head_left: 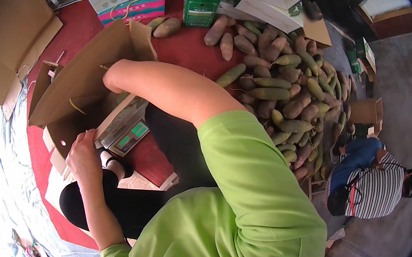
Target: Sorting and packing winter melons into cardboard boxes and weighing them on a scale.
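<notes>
Working at the open cardboard box (74,80), beside the person's bent leg, looks like the step in hand, and the next move seems to call for steady walls: the left hand (84,158) has its fingers curled close at the near edge, apparently gripping it, while the right hand (114,76) bends over the far side, its fingers hidden, so their opening and hold cannot be told. Around lie a broad pile of radishes (293,96), a brown carton (6,45) and, crowding the box's right side, a lit scale (130,137)
</notes>
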`<state>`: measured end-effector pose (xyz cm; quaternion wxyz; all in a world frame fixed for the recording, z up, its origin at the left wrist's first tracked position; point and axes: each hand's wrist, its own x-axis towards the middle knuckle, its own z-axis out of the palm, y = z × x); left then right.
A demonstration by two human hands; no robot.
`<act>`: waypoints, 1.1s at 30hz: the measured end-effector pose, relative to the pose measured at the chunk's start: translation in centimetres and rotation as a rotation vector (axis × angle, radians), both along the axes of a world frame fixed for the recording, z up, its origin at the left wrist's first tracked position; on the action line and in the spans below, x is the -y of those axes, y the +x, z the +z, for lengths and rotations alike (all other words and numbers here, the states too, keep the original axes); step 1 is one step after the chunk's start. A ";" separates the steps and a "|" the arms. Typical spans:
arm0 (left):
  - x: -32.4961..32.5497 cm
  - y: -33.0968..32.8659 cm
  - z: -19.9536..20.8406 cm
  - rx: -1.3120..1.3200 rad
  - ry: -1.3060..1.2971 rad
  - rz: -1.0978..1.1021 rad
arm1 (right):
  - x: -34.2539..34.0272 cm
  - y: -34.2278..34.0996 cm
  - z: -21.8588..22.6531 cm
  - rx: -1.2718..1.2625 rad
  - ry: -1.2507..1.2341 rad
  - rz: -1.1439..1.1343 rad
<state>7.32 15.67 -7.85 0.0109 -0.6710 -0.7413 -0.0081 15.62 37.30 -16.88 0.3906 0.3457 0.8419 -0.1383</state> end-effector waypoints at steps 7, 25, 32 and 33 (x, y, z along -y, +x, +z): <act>0.4 -1.0 -1.1 0.005 0.015 -0.003 | 3.5 11.0 10.0 -1.343 -0.147 -0.295; 0.7 -2.2 -0.7 0.064 -0.047 0.034 | 30.5 54.0 -15.3 -0.224 0.720 -1.616; 0.1 -2.3 -1.9 0.132 0.030 -0.042 | 39.8 56.8 -21.1 -0.299 0.903 -2.173; -0.2 -2.2 -2.3 0.138 0.050 -0.059 | 39.5 56.9 -20.9 -0.404 0.692 -2.350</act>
